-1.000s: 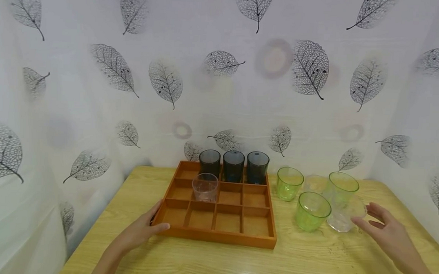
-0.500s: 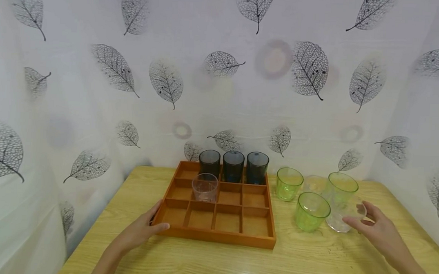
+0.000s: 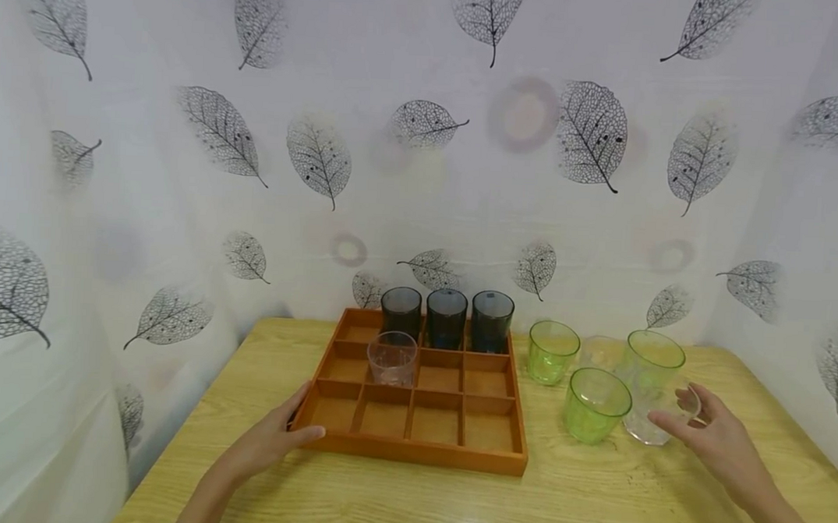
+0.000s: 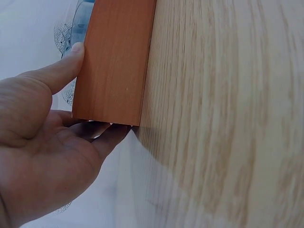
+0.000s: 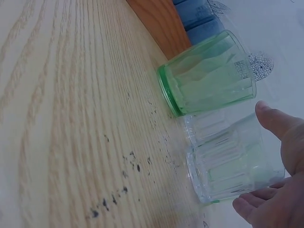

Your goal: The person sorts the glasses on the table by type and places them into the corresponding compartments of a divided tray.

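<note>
My left hand [image 3: 264, 442] grips the front left corner of a wooden compartment tray [image 3: 418, 452]. In the left wrist view the thumb lies on the upper edge of the tray's wall [image 4: 114, 61], with the other fingers curled at its side. At the right, my right hand [image 3: 723, 442] holds a clear glass [image 3: 645, 427] near its rim, thumb on the near side and fingers opposite. The right wrist view shows this glass [image 5: 228, 166] upright, its base at the tabletop. A green glass [image 3: 595, 410] stands just left of it.
Three dark blue glasses [image 3: 447, 321] fill the tray's back row except its left compartment. One clear glass [image 3: 391, 362] sits in the middle row. Two more green glasses [image 3: 551, 357] and another clear glass [image 3: 598, 350] stand right of the tray. A leaf-print curtain [image 3: 437, 176] hangs behind.
My right hand has moved a little left onto the clear glass, and its thumb and fingers have closed about the rim. The left hand and tray stay in place.
</note>
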Available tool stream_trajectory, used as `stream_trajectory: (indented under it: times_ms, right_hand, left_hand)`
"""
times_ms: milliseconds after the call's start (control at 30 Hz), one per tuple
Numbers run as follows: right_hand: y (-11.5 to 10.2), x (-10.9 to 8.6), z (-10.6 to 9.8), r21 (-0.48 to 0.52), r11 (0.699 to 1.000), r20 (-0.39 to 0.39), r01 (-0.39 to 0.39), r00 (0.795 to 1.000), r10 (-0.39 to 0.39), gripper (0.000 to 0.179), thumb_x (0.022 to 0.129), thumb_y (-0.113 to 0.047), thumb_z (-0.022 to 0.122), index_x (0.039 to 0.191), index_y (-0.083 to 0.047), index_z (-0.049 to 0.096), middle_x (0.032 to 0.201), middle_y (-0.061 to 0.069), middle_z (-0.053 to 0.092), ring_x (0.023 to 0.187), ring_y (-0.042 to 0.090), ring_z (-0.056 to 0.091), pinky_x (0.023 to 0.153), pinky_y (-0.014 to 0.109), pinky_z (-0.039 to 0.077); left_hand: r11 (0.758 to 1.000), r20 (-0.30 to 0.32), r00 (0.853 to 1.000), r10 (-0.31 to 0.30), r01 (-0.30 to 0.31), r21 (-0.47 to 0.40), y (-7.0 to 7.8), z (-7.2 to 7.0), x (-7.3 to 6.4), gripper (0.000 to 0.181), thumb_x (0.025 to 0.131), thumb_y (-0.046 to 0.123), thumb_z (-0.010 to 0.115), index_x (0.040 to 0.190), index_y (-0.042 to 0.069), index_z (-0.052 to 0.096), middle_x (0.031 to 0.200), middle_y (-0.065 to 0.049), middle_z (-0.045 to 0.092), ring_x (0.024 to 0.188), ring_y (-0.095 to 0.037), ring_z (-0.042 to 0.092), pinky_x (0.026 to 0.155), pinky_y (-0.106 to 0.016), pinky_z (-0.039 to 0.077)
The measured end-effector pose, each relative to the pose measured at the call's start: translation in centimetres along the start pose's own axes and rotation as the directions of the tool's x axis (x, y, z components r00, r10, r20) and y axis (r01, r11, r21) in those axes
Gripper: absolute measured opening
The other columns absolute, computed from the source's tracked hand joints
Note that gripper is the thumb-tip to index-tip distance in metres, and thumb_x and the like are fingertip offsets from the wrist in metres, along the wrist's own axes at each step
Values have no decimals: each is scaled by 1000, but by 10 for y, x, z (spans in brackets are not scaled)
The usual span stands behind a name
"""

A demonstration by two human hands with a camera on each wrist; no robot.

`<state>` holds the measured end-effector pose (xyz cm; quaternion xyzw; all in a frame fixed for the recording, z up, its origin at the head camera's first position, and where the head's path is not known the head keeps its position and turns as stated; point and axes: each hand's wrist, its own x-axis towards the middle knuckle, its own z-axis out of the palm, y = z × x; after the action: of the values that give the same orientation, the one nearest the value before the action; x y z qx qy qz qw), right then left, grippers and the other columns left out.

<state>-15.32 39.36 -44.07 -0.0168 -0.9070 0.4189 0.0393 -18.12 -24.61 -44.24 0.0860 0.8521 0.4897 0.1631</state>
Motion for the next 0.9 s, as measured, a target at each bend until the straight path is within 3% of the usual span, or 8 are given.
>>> stream_trajectory:
  times_ms: [333,567,667,767,900]
  right_hand:
    - [3,-1,9,15,999,-75,36,997,-35,94,102,-32,68,159,13,8,152,42,35,129,61,40,73,1,34]
    - [1,-8,6,-49,998,-105,25,994,-30,91,101,-33,69,159,11,16,149,40,41,124,56,46,71,2,36]
    - [0,-11,2,-63,998,-114,14,993,-21,90,101,-34,70,160,10,18,148,38,43,117,27,57,70,3,38]
    - [-1,-15,-2,-61,998,-123,4,992,-12,91,100,-35,71,161,8,18,147,36,45,106,-9,46,71,3,38]
    - [-3,-20,-5,-64,998,-132,-2,991,-6,93,99,-37,72,162,5,17,144,30,49,99,-22,35,71,4,39]
  left_hand:
    - [1000,-10,1000,-16,16,-8,-1,0,1,94,102,35,67,166,3,6,170,-23,7,153,-46,11,119,-66,20]
    - [1000,-15,1000,-13,13,-9,-1,0,0,94,102,34,67,166,2,5,170,-24,7,153,-47,13,119,-66,21]
    - [1000,-20,1000,-19,19,-3,-1,0,0,94,102,35,67,166,3,5,170,-24,7,153,-47,12,119,-66,20]
    - [1000,-22,999,-24,24,0,-1,0,1,95,102,35,67,166,3,5,170,-23,6,153,-46,11,119,-66,19]
    - [1000,-21,1000,-23,23,-5,-2,0,2,95,102,35,67,166,4,4,170,-22,6,154,-46,11,119,-66,18]
